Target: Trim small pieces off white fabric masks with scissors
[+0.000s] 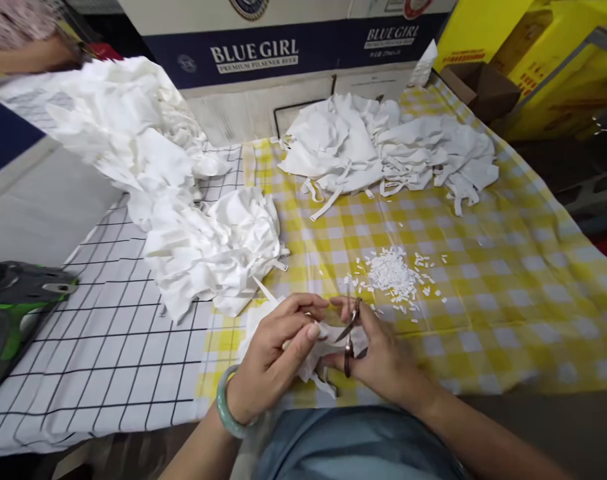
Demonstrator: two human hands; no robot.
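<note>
Left hand point(276, 353) is pinching a small white cloth piece point(313, 365) between thumb and fingertips, low over the near table edge, with a pale green bangle point(227, 407) sitting on its wrist. Just right of it, small scissors point(350, 337) are standing almost upright, blades slightly parted against the piece, and the right hand point(383, 357) is gripping their loops.

As I judge it, the cut is going best when the left fingers are holding the cloth taut close to the blades, with fingertips out of the cutting line. The right hand should be closing in short bites near the tips, so the thin fabric is not folding between the blades.

At far left a black-and-green tool point(13, 307) is lying on a white cloth with a black grid point(108, 347). Soft, crumpled white pieces are spilling in a long pile point(133, 133) down to a rounder heap point(218, 253). Behind them a printed carton point(283, 53) is standing. Further right a flatter pile point(388, 147) is trailing narrow strips, and tiny white snippets point(391, 273) are lying in a loose mound on the smooth yellow checked cloth point(508, 267). Yellow boxes point(533, 53) are standing at far right.
</note>
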